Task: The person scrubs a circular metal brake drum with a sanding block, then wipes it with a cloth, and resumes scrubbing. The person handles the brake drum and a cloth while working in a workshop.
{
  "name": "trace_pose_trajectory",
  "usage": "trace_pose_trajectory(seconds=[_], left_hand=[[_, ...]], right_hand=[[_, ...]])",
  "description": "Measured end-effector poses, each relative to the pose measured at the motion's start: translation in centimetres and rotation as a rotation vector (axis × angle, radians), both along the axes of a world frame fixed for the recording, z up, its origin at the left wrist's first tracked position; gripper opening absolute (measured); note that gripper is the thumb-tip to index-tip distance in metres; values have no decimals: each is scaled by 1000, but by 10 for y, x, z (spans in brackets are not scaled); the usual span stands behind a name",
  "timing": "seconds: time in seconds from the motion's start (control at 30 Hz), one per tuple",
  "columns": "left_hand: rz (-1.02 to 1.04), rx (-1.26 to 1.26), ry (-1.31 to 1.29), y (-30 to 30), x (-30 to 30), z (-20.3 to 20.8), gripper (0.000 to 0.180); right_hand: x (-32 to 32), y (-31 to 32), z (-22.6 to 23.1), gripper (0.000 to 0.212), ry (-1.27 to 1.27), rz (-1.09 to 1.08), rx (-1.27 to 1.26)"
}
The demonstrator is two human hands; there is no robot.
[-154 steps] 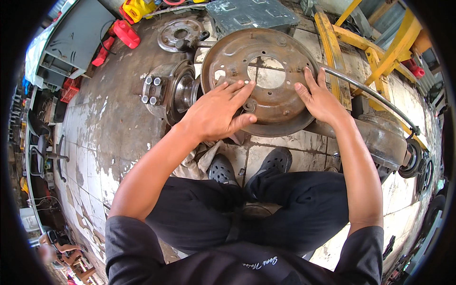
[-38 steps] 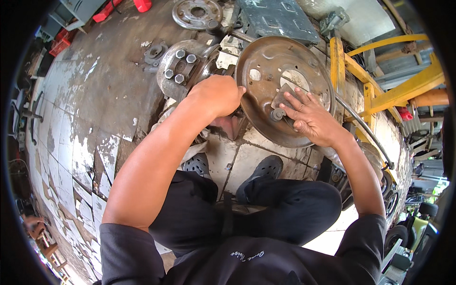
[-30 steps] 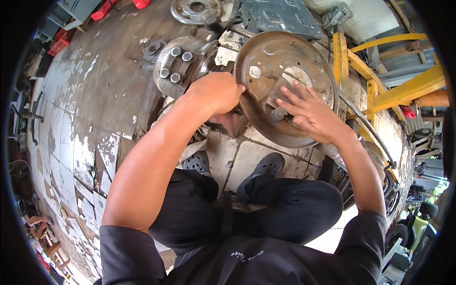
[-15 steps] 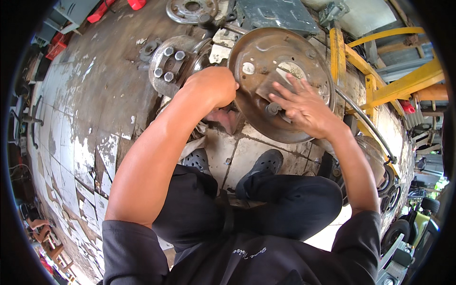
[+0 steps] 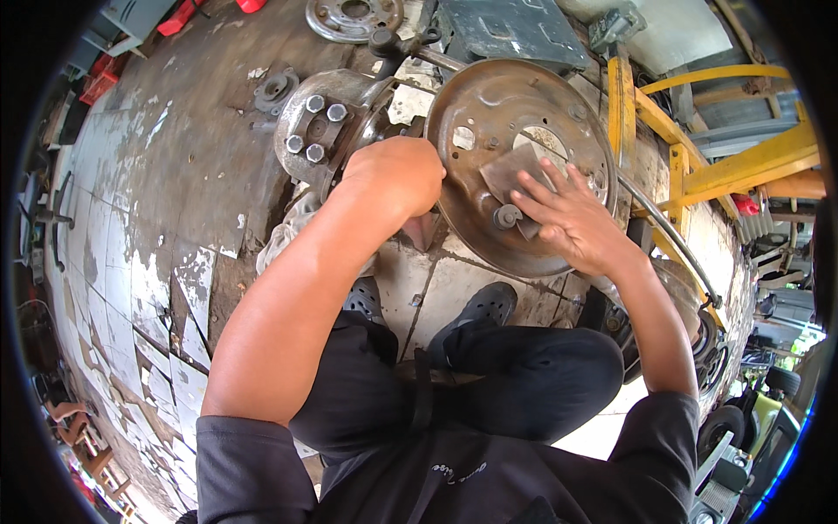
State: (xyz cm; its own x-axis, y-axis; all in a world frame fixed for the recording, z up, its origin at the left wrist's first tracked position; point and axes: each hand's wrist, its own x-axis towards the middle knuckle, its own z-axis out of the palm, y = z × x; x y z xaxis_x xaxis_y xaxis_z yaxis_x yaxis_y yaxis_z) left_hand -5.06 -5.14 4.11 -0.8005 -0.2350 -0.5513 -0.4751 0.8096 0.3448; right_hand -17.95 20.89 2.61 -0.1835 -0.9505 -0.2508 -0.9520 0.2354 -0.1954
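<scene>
Sheet (image 5: 511,176) on disc (image 5: 485,146), right hand (image 5: 577,224) hiding part

Round plate (image 5: 497,113), left rim: left hand (image 5: 397,175) and bolted hub (image 5: 328,134) crowd it
Right side: yellow frame (image 5: 622,113) and long bar (image 5: 672,229) block
Far side: dark box (image 5: 515,33)
Centre hole (image 5: 543,138): partly covered by flat piece (image 5: 508,172)
Near side: free gap between plate and right shoe (image 5: 484,312)

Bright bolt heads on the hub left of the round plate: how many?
4: upper-left bolt, upper-right bolt, lower-left bolt, lower-right bolt, all on the hub.
</scene>
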Motion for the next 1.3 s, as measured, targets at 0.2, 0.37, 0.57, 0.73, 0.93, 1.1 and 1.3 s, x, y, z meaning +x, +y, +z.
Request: trace_pose_trajectory(seconds=[0.2,0.37,0.57,0.73,0.93,1.1,1.3], left_hand=[[19,-87,-51,1,-6,-1,22],[-23,-51,-42,-2,-6,1,43],[-23,-16,-46,-4,-4,2,44],[-14,6,-33,-3,-2,5,44],[-9,-8,-24,-4,-1,-1,35],[-18,-62,-27,-2,-4,3,24],[-18,21,-33,-5,0,5,44]], right_hand=[[15,-20,13,63,8,-22,-34],[25,-20,10,55,-173,-158,-108],[25,-15,10,52,19,-70,-70],[16,-7,14,59,166,18,18],[7,-17,23,50,-27,-29,80],[-5,-23,1,80,-42,38,-15],[-5,-15,7,86,52,117,73]])
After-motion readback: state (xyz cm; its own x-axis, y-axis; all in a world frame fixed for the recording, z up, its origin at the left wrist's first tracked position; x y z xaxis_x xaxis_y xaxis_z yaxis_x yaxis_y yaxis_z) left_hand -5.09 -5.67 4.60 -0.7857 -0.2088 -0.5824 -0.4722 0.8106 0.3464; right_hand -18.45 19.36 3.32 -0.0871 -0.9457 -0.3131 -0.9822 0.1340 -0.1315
